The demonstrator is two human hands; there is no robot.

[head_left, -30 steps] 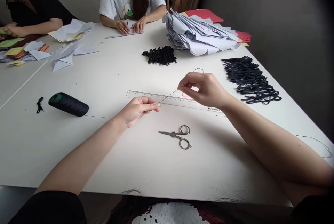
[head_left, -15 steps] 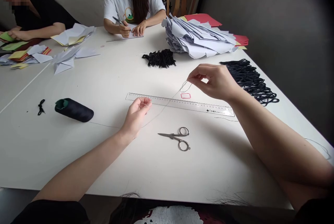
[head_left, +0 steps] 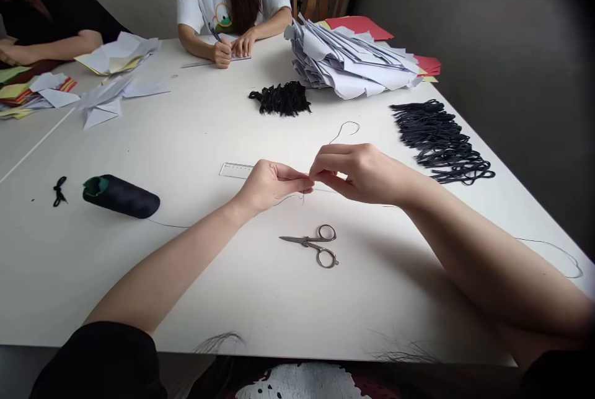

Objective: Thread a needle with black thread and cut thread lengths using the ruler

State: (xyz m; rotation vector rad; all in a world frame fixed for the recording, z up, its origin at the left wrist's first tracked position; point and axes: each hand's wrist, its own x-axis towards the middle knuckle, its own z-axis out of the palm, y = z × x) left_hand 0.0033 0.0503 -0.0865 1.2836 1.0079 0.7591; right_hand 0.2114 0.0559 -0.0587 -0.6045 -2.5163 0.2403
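Head-worn view, facing forward and down, close above table

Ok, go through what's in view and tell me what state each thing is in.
Left hand: pinched on thread
Right hand: fingertips pinched, contents hidden
Thread: partly unwound, curving loosely
Spool: on its side
Scissors: lying flat, blades apparently closed
Ruler: flat, partly hidden
Black looped cords: laid in a row
White papers: piled unevenly
Pen: gripped by a co-worker's hand

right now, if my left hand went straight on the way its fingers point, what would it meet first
Your bare left hand would likely meet your bare right hand first, at its fingertips; the two look touching or nearly so, though depth is unclear.
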